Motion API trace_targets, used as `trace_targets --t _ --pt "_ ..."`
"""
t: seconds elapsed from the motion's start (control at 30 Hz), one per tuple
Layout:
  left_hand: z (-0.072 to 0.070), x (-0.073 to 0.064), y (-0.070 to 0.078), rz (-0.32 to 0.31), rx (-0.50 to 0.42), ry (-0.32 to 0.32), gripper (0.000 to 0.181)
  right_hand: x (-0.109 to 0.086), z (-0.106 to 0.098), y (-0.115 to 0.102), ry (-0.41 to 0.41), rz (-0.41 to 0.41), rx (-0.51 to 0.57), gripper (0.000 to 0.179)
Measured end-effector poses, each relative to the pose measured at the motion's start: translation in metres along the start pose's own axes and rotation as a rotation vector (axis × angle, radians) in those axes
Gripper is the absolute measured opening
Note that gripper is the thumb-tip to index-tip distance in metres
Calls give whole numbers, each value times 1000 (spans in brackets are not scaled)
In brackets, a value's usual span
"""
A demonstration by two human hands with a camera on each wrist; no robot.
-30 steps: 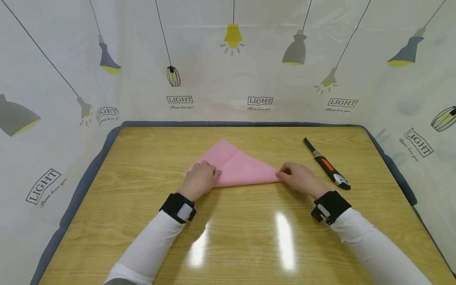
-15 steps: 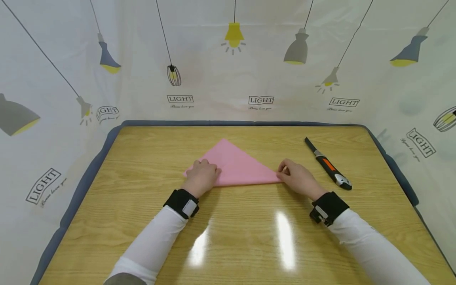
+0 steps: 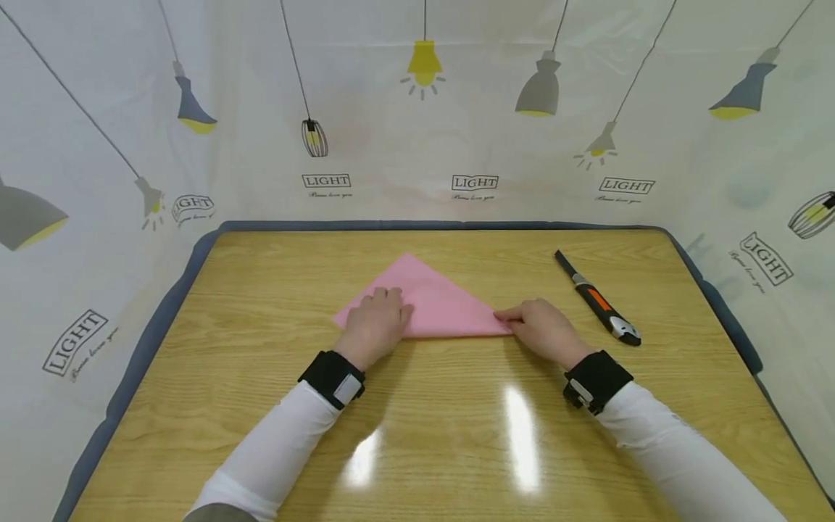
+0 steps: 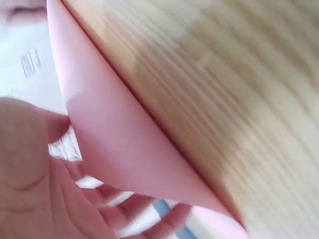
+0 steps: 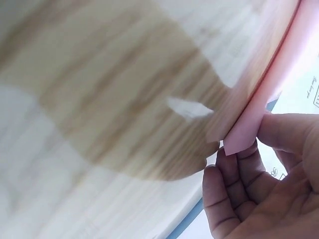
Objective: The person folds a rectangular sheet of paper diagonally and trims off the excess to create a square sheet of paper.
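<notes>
A sheet of pink paper (image 3: 443, 301), folded into a triangle, lies on the wooden table with its long folded edge toward me. My left hand (image 3: 375, 322) rests on its left part, fingers spread flat over the paper. In the left wrist view, the paper (image 4: 114, 119) bows slightly along the fold beside the thumb and fingers. My right hand (image 3: 544, 330) is at the right corner, index finger stretched over it. In the right wrist view, the right hand (image 5: 269, 179) pinches the paper's corner (image 5: 241, 134) by the thumb, the other fingers curled below.
A folding saw with a black and orange handle (image 3: 603, 308) lies right of the right hand, its dark blade pointing away. The wooden table (image 3: 443, 435) ends at a blue-grey edge (image 3: 391, 225). Behind it hangs a white sheet printed with lamps (image 3: 391, 159).
The left hand has shifted slightly right on the paper, its fingers more spread. The right index finger has stretched from a curled pinch over the corner. The fold lies flatter.
</notes>
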State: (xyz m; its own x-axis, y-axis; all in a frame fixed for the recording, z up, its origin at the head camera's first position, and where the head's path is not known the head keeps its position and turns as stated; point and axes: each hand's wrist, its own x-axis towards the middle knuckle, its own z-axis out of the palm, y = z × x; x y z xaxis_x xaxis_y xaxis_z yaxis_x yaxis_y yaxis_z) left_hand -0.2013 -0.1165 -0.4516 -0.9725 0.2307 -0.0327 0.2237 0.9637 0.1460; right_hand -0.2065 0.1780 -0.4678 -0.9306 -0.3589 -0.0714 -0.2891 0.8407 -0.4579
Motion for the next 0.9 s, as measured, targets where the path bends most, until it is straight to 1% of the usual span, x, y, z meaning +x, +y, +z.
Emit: trace_targets --t 0.1,0.17,0.2,0.27,0.3,0.37,0.43,0.47,0.53,0.57,0.7,0.8,0.9 --pt "2 -6 7 154 51 50 64 0 0 -3 2 7 -7 27" --pt "4 -8 9 231 106 99 74 -1 0 -5 3 15 -5 27" --pt "5 -8 10 255 133 130 77 -1 0 -5 4 13 -4 27" --pt "6 -9 11 282 185 187 80 -2 0 -6 0 9 1 28" --pt "7 -9 12 300 211 203 79 -2 -1 -6 -3 13 7 28" --pt "8 -10 14 356 259 201 73 -2 -1 -6 -10 17 20 28" --pt "10 -10 15 414 291 163 66 -1 -2 -5 -17 17 27 29" --pt "12 -11 16 432 294 134 64 -1 -2 -4 -19 18 30 29" --pt "14 -12 16 436 276 71 61 0 -2 -3 -24 14 37 29" --pt "16 -12 16 422 260 40 61 1 -1 -2 -28 12 41 29" --pt "19 -13 14 332 158 -57 63 2 0 1 -37 14 81 30" --pt "20 -11 13 306 123 -95 62 1 0 3 -43 17 112 32" --pt "20 -9 12 303 130 -96 60 0 0 4 -45 2 130 39"
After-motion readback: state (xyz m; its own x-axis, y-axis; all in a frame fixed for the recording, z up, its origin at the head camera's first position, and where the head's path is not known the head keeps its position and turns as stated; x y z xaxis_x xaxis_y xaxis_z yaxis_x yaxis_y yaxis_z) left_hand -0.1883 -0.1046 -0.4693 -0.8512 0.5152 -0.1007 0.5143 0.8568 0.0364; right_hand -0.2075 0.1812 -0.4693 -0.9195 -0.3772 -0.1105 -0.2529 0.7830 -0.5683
